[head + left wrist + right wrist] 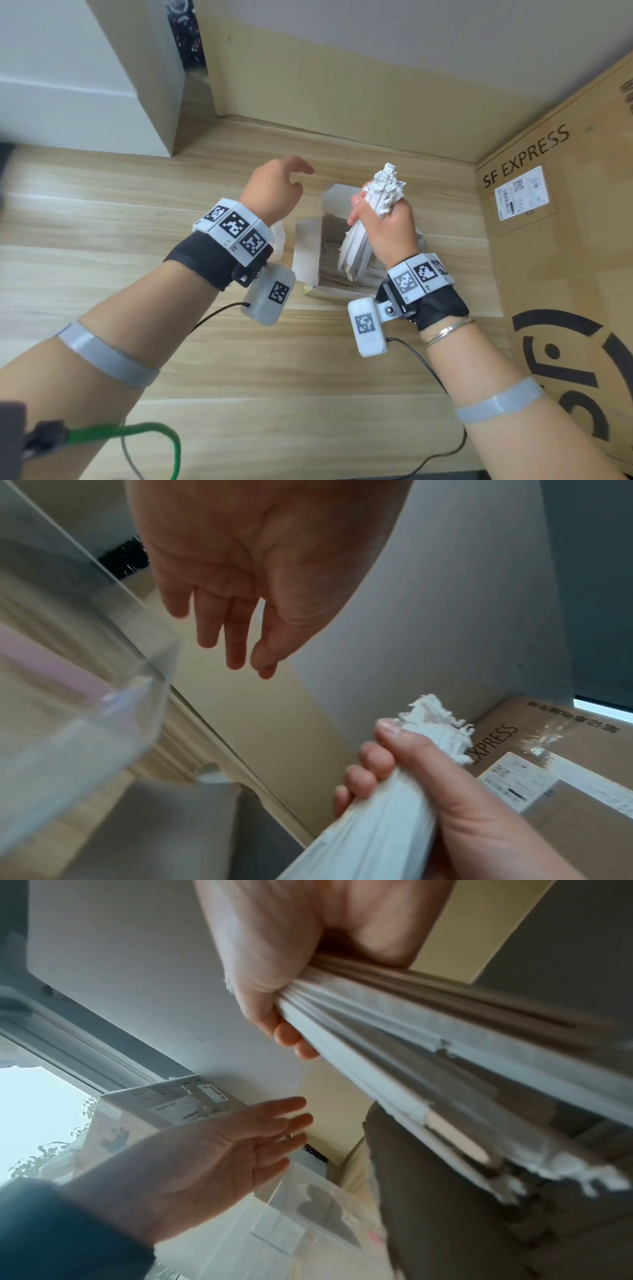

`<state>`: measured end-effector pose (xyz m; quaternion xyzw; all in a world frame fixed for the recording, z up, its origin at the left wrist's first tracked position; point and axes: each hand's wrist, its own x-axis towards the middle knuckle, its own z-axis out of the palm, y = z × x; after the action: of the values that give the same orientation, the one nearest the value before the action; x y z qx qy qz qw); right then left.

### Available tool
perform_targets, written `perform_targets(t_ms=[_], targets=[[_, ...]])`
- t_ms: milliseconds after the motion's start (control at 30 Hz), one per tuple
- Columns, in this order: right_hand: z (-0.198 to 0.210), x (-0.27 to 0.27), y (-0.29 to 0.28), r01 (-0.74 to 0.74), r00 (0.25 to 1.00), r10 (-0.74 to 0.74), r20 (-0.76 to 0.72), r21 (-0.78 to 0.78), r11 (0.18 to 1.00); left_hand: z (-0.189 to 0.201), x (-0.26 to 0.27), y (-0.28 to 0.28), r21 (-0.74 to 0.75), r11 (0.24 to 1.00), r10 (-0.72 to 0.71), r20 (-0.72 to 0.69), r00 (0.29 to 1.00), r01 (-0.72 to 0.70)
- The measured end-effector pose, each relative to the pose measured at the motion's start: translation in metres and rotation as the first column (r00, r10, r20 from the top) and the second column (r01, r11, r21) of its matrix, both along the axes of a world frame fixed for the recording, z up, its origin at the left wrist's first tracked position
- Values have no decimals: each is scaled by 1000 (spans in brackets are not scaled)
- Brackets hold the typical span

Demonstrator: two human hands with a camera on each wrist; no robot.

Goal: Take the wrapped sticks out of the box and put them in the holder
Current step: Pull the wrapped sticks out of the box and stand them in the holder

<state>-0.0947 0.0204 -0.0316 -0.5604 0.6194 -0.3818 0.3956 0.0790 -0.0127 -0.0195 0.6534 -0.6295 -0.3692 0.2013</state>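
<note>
- The right hand [387,229] lifts a thick bundle of wrapped sticks [368,219] above the open box [308,253], its grip clamped around the middle of the bundle, with the frayed paper ends fanning out above the thumb.
- More wrapped sticks lie inside the box, which sits on the wooden worktop [239,359] with its flaps folded outward.
- The left hand [274,192] hovers just left of the box, fingers loosely extended and apart, holding nothing.
- A clear holder [103,710] stands below the left wrist (mostly hidden behind the wrist camera in the head view).
- A large cardboard carton [565,240] printed "SF EXPRESS" stands along the right edge of the worktop, well apart from the left hand.
</note>
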Motion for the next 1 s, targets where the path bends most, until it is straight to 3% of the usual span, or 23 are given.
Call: perform_targets(t_ms=[200,400,567,767,1000], targets=[[13,23,-7,-26,996,35,85,-103,994,-14,30,0,203,977,35,164,986,-68],[37,52,-17,-54,979,91,180,-200,978,-9,46,1,254,961,76,131,988,-108],[56,77,-23,-55,952,141,274,-297,953,-6,51,-2,330,942,27,113,993,-63],[54,96,-28,-37,916,149,373,-291,956,-1,52,0,321,947,-63,195,979,-3],[21,97,-20,-68,948,105,301,-130,989,-7,59,-2,353,935,-43,62,997,18]])
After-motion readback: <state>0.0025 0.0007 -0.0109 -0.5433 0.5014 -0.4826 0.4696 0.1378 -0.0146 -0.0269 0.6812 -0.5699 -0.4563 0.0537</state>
